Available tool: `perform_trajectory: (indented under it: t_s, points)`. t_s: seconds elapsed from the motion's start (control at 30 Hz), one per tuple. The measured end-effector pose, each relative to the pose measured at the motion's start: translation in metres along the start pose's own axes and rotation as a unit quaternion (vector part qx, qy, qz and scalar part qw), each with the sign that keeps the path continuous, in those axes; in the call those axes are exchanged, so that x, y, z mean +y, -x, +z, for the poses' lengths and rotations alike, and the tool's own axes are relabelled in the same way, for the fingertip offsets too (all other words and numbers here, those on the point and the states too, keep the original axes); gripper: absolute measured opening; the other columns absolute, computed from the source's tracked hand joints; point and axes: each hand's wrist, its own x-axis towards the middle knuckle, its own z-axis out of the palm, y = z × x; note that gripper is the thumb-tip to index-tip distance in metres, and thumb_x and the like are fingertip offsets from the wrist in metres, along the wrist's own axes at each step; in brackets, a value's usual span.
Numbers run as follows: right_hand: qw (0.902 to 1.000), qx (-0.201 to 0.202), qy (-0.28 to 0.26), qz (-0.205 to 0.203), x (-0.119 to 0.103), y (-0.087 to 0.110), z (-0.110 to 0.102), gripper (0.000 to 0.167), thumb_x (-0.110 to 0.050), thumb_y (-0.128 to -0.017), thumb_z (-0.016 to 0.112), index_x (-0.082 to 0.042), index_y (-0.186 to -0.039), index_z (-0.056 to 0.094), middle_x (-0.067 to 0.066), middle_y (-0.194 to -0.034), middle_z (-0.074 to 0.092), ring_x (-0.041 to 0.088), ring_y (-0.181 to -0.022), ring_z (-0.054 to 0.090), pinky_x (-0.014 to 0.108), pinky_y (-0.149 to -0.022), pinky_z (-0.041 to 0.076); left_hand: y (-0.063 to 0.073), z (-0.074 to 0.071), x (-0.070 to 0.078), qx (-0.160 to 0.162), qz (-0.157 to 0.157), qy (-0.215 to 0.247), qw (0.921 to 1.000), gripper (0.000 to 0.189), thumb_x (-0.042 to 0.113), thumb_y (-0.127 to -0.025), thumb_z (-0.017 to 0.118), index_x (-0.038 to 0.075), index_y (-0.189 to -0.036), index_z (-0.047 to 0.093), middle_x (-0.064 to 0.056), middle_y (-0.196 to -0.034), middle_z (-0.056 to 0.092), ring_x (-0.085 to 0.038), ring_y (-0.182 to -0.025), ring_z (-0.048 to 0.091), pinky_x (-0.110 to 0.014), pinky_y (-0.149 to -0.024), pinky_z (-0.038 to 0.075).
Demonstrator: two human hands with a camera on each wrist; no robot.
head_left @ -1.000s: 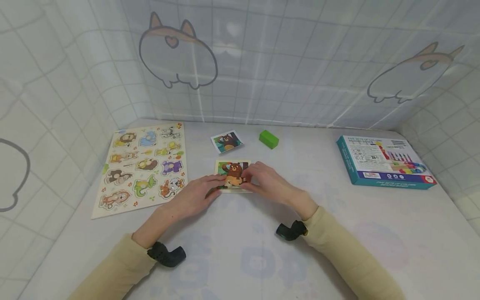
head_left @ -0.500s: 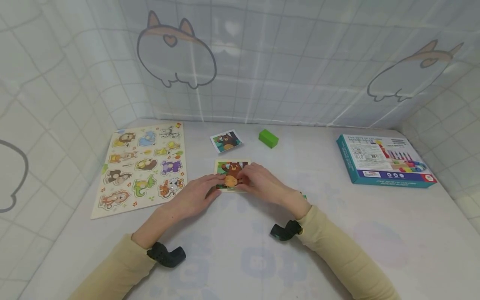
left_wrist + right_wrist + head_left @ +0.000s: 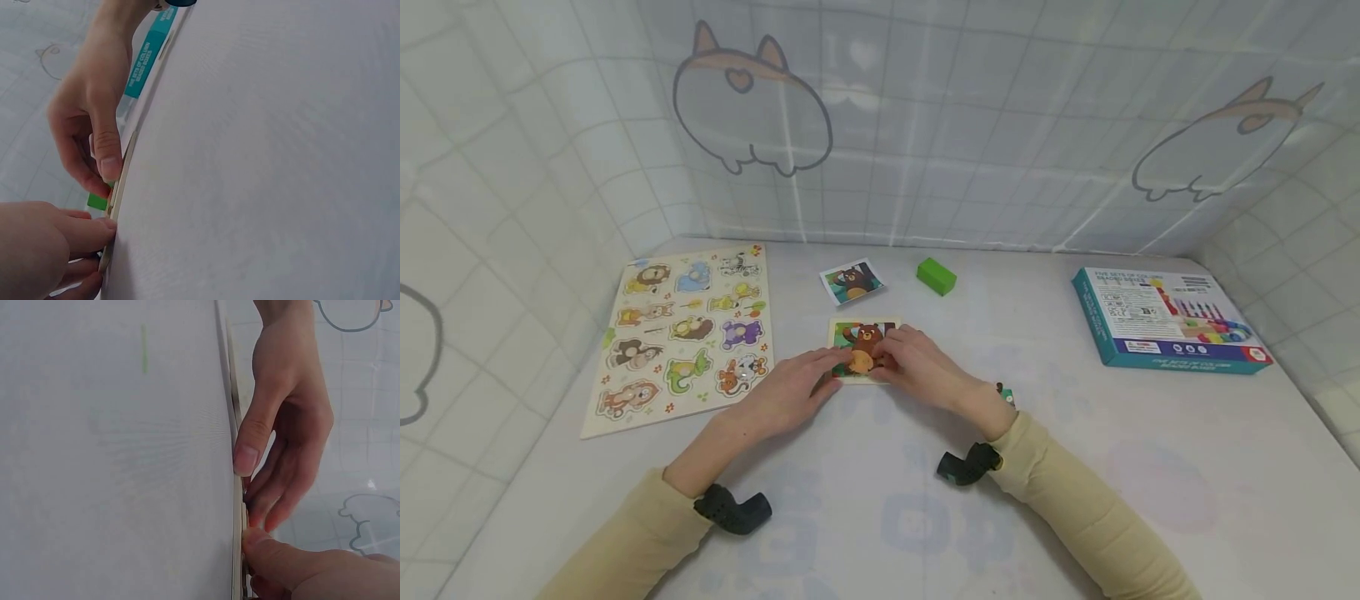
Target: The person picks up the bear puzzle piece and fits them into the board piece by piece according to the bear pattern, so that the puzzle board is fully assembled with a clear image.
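A small bear jigsaw puzzle (image 3: 867,335) in a pale wooden frame lies flat on the table in the head view. At its lower left, my left hand (image 3: 793,387) holds the frame, thumb at the near edge and fingertips over the picture. My right hand (image 3: 931,371) pinches a puzzle piece at the lower right of the picture; its fingers hide most of that piece. The left wrist view shows the thin wooden edge with the left hand (image 3: 50,250) on it and the right hand (image 3: 94,119) beyond. In the right wrist view the right thumb (image 3: 275,553) presses at the board.
A bear picture card (image 3: 852,282) and a green block (image 3: 936,277) lie behind the puzzle. An animal peg board (image 3: 681,342) is at the left, a teal-edged box (image 3: 1172,321) at the right. A small green-patterned item (image 3: 1008,397) shows partly behind the right wrist.
My right hand has shifted slightly left and down, and the lower-right piece sits closer in line with the bear picture. The left hand stays in place. The green-patterned item has come into view.
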Motion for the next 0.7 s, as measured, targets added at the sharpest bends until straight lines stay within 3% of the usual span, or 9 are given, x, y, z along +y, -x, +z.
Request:
perform_trajectory:
  t_s: [0.23, 0.7]
  points:
    - [0.9999, 0.017, 0.000, 0.001, -0.0005, -0.0002, 0.0018, 0.021, -0.025, -0.093, 0.073, -0.006, -0.102, 0.070, -0.001, -0.082, 0.058, 0.016, -0.082, 0.049, 0.028, -0.072, 0.041, -0.0002, -0.0017, 0.0008, -0.003, 0.049, -0.044, 0.9978, 0.038, 0.018, -0.101, 0.060, 0.013, -0.139, 0.061, -0.011, -0.146, 0.055, -0.033, -0.134, 0.053, -0.050, -0.107, 0.047]
    - [0.9993, 0.036, -0.010, 0.004, -0.0006, 0.0005, 0.0049, 0.020, -0.025, -0.093, 0.073, -0.007, -0.101, 0.071, -0.001, -0.082, 0.058, 0.015, -0.081, 0.048, 0.028, -0.070, 0.041, 0.0001, -0.0007, 0.0015, 0.002, 0.053, -0.053, 0.9972, 0.037, 0.018, -0.101, 0.061, 0.011, -0.137, 0.062, -0.013, -0.144, 0.055, -0.032, -0.132, 0.054, -0.048, -0.107, 0.048]
